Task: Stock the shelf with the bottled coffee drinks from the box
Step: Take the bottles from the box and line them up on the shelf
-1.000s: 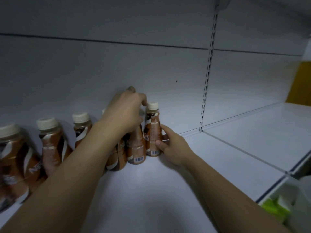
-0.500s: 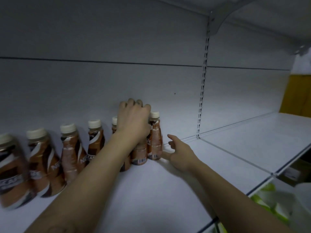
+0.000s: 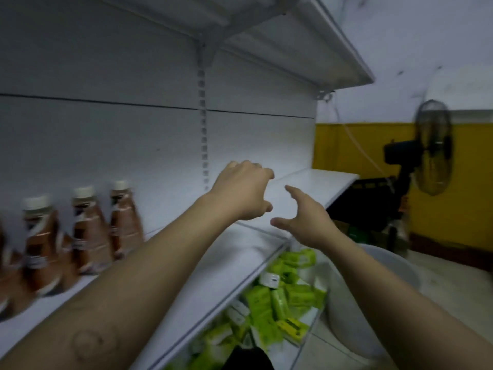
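Several brown bottled coffee drinks with cream caps (image 3: 125, 217) stand in a row along the back of the white shelf (image 3: 202, 279), at the left of the view. My left hand (image 3: 245, 190) hovers above the shelf to the right of the row, fingers apart and holding nothing. My right hand (image 3: 304, 220) is just beside it, also spread and empty. Both hands are well clear of the bottles. The box is not in view.
A lower shelf bin holds several green and white packets (image 3: 282, 297). A white upper shelf (image 3: 320, 49) overhangs. At the right stand a black fan (image 3: 432, 148), a yellow wall and a white tub (image 3: 373, 297) on the floor.
Both hands have let go of the bottles and pulled away to the right. The view has swung right, so the bottle row now sits at the left.
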